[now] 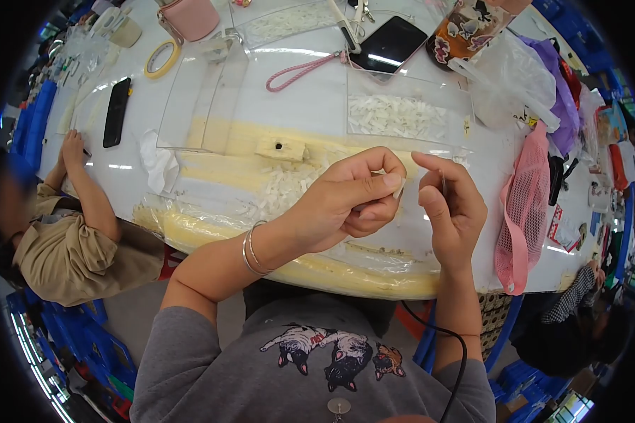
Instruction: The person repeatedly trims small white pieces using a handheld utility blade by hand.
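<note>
My left hand is raised over the table's near edge, thumb and forefinger pinched together. A thin pale sliver shows at its fingertips, too small to name. Just to its right, my right hand is curled with thumb and forefinger apart. A small thin glint shows by its fingers; I cannot make out what it is. Under and beyond the left hand lie loose white chips on the table. A small yellowish block with a dark hole sits behind them. More white chips lie in a clear tray.
Another clear tray, a tape roll and a black phone are on the left. At the back are a phone and a drink bottle. A pink mesh bag lies right. A co-worker sits left.
</note>
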`<state>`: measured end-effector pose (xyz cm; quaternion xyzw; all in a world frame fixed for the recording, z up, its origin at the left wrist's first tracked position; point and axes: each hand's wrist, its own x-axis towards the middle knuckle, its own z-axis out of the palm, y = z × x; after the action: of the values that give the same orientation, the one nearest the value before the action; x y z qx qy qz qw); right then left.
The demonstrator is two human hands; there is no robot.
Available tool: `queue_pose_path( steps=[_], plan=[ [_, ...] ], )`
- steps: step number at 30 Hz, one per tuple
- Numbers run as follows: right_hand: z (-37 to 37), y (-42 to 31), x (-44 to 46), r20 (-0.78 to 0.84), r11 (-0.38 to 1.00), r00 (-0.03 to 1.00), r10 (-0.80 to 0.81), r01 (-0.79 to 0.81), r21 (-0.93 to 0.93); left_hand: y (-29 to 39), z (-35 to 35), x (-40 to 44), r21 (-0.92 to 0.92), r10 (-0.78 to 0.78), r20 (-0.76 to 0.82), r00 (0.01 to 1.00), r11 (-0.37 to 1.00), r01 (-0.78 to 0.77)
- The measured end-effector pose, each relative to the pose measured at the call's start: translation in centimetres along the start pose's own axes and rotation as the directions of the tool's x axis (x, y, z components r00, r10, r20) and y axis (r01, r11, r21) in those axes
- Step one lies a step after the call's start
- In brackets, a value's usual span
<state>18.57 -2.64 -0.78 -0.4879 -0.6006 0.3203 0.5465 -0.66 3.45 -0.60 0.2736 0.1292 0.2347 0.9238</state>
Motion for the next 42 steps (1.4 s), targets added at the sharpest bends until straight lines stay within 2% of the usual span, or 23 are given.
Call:
queue_pose_path(
  steps=[2,6,9,12,13,16,17,20,23,25,29,31,34,37,40,42],
  plan=[
    [0.1,-0.2,-0.3,0.054,0.997,0.998,0.018,-0.022,0.073,-0.3,0.0,-0.1,0.019,-0.024,-0.009,1.000,1.000,0.024],
    [0.9,0.1,-0.5,-0.086,0.986,0.986,0.143,-0.134,0.100,-0.7,0.0,0.1,0.067,-0.061,0.000,0.998,0.996,0.061],
    [0.2,-0.2,-0.3,0.027,0.991,0.999,0.031,-0.034,0.132,-0.8,0.0,0.1,0.046,-0.064,0.013,0.998,0.997,0.063],
    [1.0,-0.2,-0.1,-0.093,0.991,0.992,0.090,-0.080,0.112,-0.5,-0.3,0.4,-0.022,-0.098,0.013,0.995,0.995,0.098],
    [0.3,-0.2,0.2,-0.147,0.988,0.978,0.150,-0.142,0.066,-0.3,-0.3,0.4,-0.042,-0.095,0.015,0.995,0.995,0.095],
    [-3.4,-0.6,1.1,0.135,0.910,0.914,0.383,-0.348,-0.225,0.6,-0.7,0.4,-0.095,-0.058,0.052,0.997,0.994,0.062],
    [-4.1,-0.8,1.3,0.245,0.876,0.881,0.406,-0.298,-0.379,0.7,-1.1,0.4,-0.113,-0.032,0.079,0.996,0.993,0.041],
    [-3.9,-0.3,1.0,0.387,0.864,0.819,0.423,-0.235,-0.446,0.6,-2.3,0.7,-0.202,0.019,0.127,0.992,0.979,0.007],
    [-2.9,0.5,0.4,0.391,0.862,0.819,0.420,-0.226,-0.453,0.6,-2.6,0.7,-0.252,0.037,0.143,0.989,0.968,0.000],
    [-2.5,0.7,0.3,0.421,0.841,0.812,0.403,-0.148,-0.520,0.6,-2.4,0.6,-0.255,0.033,0.129,0.991,0.967,0.001],
    [-2.2,0.8,0.1,0.462,0.793,0.809,0.363,-0.008,-0.610,1.1,-1.3,0.4,0.009,-0.015,-0.100,0.995,1.000,0.016],
    [-2.2,0.9,0.1,0.423,0.812,0.836,0.350,-0.045,-0.582,1.3,-0.7,0.4,0.177,-0.012,-0.216,0.976,0.983,0.051],
    [-2.7,0.5,0.6,0.392,0.836,0.846,0.360,-0.107,-0.538,1.0,-0.4,0.5,0.328,0.015,-0.292,0.956,0.941,0.086],
    [-3.2,0.1,0.9,0.383,0.863,0.852,0.358,-0.145,-0.484,0.9,-0.2,0.3,0.531,0.055,-0.281,0.958,0.840,0.108],
    [-3.8,-0.2,0.9,0.387,0.909,0.868,0.311,-0.153,-0.387,0.3,-0.2,0.2,0.828,0.081,-0.271,0.959,0.527,0.190],
    [-3.8,-0.4,1.0,0.402,0.932,0.873,0.277,-0.143,-0.333,-0.3,0.3,0.3,0.833,0.027,-0.248,0.968,0.517,0.199]
  ],
)
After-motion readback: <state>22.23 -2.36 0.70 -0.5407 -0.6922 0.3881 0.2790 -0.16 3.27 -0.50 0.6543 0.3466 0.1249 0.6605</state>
